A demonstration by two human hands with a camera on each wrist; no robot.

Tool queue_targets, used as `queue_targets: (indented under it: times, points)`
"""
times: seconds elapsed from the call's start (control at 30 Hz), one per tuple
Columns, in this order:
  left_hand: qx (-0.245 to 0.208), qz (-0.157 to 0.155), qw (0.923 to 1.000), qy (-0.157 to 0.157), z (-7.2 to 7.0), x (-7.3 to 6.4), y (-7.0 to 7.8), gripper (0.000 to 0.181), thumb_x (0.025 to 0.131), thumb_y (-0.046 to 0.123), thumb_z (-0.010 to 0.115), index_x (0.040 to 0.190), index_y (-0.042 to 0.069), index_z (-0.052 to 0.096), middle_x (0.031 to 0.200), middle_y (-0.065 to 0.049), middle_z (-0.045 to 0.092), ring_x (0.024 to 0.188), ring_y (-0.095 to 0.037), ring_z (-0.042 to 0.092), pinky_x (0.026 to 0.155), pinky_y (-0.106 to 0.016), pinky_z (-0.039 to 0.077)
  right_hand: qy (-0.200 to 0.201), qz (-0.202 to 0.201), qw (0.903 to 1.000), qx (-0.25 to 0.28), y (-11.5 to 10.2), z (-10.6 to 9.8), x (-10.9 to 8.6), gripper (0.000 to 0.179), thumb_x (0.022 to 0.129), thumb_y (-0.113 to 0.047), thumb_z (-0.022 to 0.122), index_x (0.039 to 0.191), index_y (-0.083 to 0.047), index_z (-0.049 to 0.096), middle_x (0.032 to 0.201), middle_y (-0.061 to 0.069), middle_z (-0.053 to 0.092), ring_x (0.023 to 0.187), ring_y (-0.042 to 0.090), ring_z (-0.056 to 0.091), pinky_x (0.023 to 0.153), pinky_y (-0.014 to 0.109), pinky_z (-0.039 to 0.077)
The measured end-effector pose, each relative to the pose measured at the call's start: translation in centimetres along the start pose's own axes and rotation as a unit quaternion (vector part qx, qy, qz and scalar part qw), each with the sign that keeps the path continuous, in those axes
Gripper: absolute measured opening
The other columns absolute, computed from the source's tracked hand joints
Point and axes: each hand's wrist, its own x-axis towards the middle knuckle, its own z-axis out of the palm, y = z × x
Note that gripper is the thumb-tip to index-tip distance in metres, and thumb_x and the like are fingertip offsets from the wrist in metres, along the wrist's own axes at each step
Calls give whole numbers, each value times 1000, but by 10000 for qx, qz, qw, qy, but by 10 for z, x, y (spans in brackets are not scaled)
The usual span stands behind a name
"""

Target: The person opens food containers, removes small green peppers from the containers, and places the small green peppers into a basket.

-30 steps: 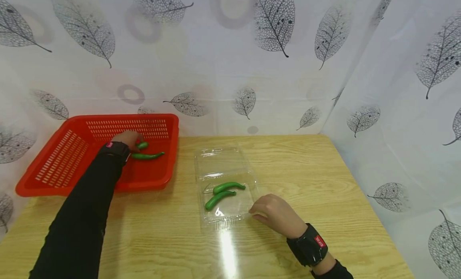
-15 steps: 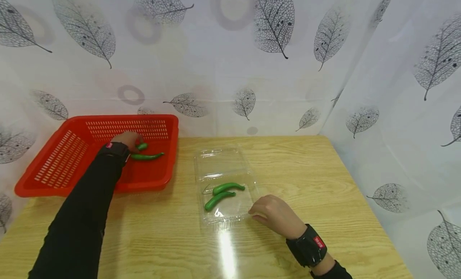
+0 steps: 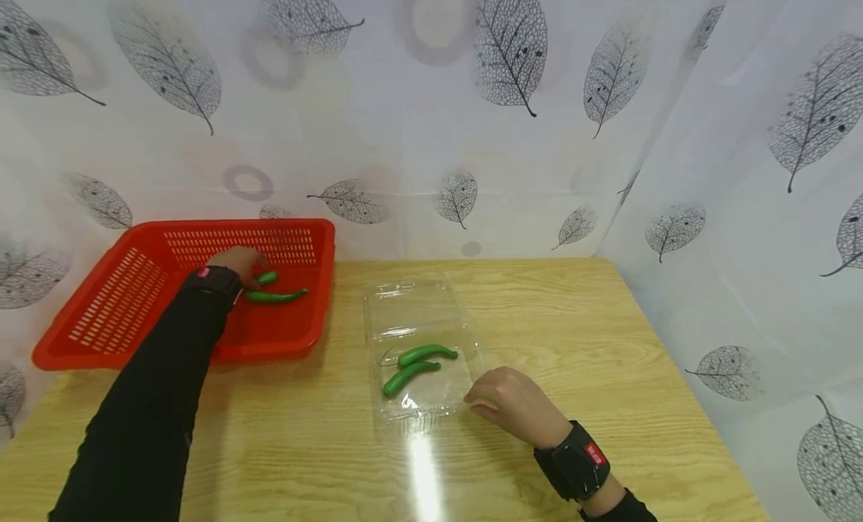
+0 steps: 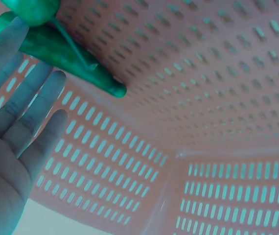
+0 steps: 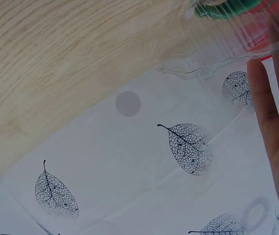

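Observation:
My left hand [image 3: 237,264] reaches into the red plastic basket [image 3: 322,312], its fingertips right at a short-looking green chili pepper [image 3: 267,278]. A longer green chili pepper [image 3: 278,296] lies in front of it on the basket floor. In the left wrist view the fingers [image 4: 29,112] look mostly straight, close by the peppers. My right hand [image 3: 515,406] is by the near right corner of a clear plastic clamshell box [image 3: 421,329]. Its fingers and thumb stand straight at the box's rim in the right wrist view. Two curved green chili peppers [image 3: 428,353] lie inside the box.
The wooden table [image 3: 559,320] carries the basket at left and the box mid-table. A white leaf-print sheet [image 3: 404,147] hangs behind the table and along its right side. The basket has slotted walls.
The whole head view has tilted slightly, so the scene sits a little lower. Both hands and the peppers keep nearly the same places.

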Motion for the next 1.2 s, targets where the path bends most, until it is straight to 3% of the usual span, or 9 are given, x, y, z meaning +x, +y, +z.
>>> queue_targets:
  times: [0.13, 0.37, 0.63, 0.97, 1.2]
  points:
    - [68, -150, 9999, 40, -5, -4, 3, 40, 77, 7, 74, 113, -4, 61, 113, -27, 61, 98, -40, 57, 77, -50, 49, 62, -14, 10000, -4, 1, 1, -1, 19, 66, -10, 82, 83, -13, 74, 79, -6, 71, 75, 6, 65, 77, 26, 53]
    - [176, -115, 9998, 27, -18, -12, 3, 46, 76, 11, 75, 117, -4, 59, 118, -29, 58, 104, -43, 55, 82, -53, 47, 66, -14, 10000, 74, 1, 1, -1, 18, 67, -9, 81, 83, -14, 74, 79, -7, 71, 74, 5, 65, 77, 25, 53]
    - [79, -87, 9998, -145, -34, -21, 16, 61, 74, 13, 74, 128, -3, 52, 121, -29, 56, 95, -36, 51, 89, -57, 44, -40, 17, 10000, 39, -1, -1, -1, 17, 69, -10, 80, 85, -13, 74, 80, -5, 71, 75, 7, 65, 77, 27, 53]
    - [170, 282, 9994, 141, -40, -39, 32, 69, 77, 42, 73, 130, 2, 52, 119, -20, 60, 95, -30, 55, 89, -56, 46, -41, 35, 9999, 150, -1, 0, -2, 16, 70, -10, 79, 84, -12, 74, 80, -5, 72, 75, 6, 66, 74, 22, 53]
    - [481, 666, 9961, 328, -48, -56, 60, 67, 79, 34, 72, 134, 4, 48, 129, -20, 55, 112, -36, 54, 94, -59, 42, -25, 33, 9999, 121, -1, -2, -3, 16, 69, -10, 79, 84, -12, 74, 80, -5, 72, 75, 6, 66, 75, 24, 53]
